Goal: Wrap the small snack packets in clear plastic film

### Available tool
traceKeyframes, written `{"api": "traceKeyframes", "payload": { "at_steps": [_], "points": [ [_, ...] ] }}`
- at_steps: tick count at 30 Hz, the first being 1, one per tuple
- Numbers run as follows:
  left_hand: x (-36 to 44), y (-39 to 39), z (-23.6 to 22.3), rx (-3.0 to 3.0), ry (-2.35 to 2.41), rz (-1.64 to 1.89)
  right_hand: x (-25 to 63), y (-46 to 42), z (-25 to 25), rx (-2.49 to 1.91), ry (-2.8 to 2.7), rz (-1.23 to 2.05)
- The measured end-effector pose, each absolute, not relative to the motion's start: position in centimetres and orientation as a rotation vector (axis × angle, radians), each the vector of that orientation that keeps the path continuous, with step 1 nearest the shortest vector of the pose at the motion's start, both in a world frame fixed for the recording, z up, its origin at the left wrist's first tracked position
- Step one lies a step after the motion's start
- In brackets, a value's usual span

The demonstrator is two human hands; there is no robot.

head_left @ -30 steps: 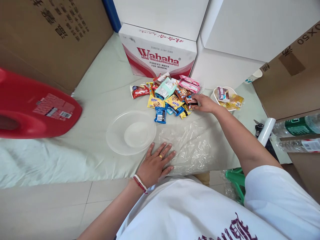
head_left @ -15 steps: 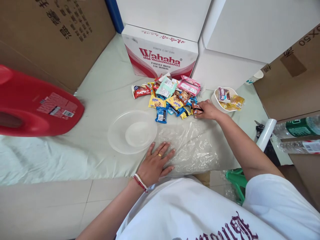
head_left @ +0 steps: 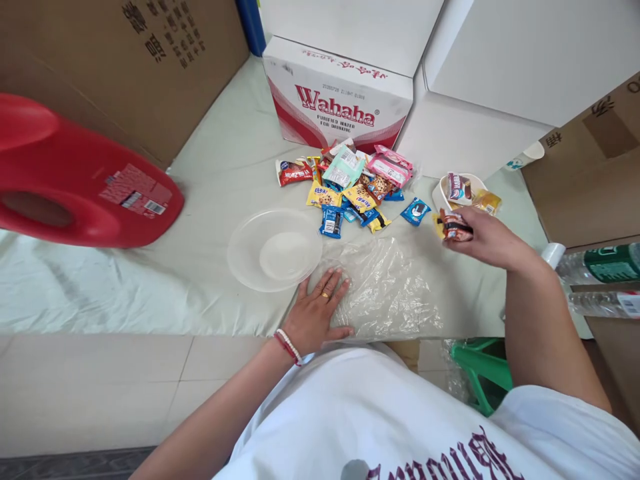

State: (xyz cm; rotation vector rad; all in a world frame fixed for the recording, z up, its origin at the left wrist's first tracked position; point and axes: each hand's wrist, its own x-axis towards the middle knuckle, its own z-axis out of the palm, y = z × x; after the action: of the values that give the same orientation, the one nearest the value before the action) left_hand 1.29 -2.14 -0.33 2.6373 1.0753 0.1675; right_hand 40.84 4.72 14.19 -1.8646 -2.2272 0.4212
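Observation:
My left hand (head_left: 319, 309) lies flat with fingers spread on the edge of a crumpled clear plastic sheet (head_left: 387, 287), just below a clear plastic plate (head_left: 275, 248). My right hand (head_left: 483, 235) is lifted to the right, fingers closed on a dark brown and red snack packet (head_left: 454, 226). It is beside a small white bowl (head_left: 447, 189) that holds a few packets. A pile of several small snack packets (head_left: 353, 183) lies behind the plate. One blue packet (head_left: 415, 211) sits apart from the pile.
A red plastic jug (head_left: 75, 180) lies at the left. A white and red Wahaha carton (head_left: 340, 100), white boxes (head_left: 500, 73) and brown cartons (head_left: 115, 60) stand at the back. Water bottles (head_left: 600, 267) and a paper cup (head_left: 525, 157) are at the right. A green stool (head_left: 483, 373) shows below.
My right hand took a brown packet from the pile's right edge and carried it right, toward the white bowl. A blue packet now lies apart. The left hand stayed flat.

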Motion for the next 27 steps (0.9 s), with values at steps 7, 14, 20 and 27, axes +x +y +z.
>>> {"api": "traceKeyframes", "payload": {
  "at_steps": [7, 14, 20, 27],
  "points": [
    [1.3, -2.1, -0.5, 2.659, 1.157, 0.207, 28.1, 0.3, 9.0, -1.478, -2.670, 0.725],
    [0.4, -2.7, -0.5, 2.677, 1.256, 0.463, 28.5, -1.5, 5.8, -1.477, -2.542, 0.754],
    [0.2, -2.9, -0.1, 2.681, 1.091, 0.435, 27.9, -2.0, 5.3, -1.562, -2.446, 0.704],
    [-1.8, -3.0, 0.9, 2.673, 0.838, 0.526, 30.1, -4.2, 6.5, -1.447, -2.378, 0.680]
  ]
}}
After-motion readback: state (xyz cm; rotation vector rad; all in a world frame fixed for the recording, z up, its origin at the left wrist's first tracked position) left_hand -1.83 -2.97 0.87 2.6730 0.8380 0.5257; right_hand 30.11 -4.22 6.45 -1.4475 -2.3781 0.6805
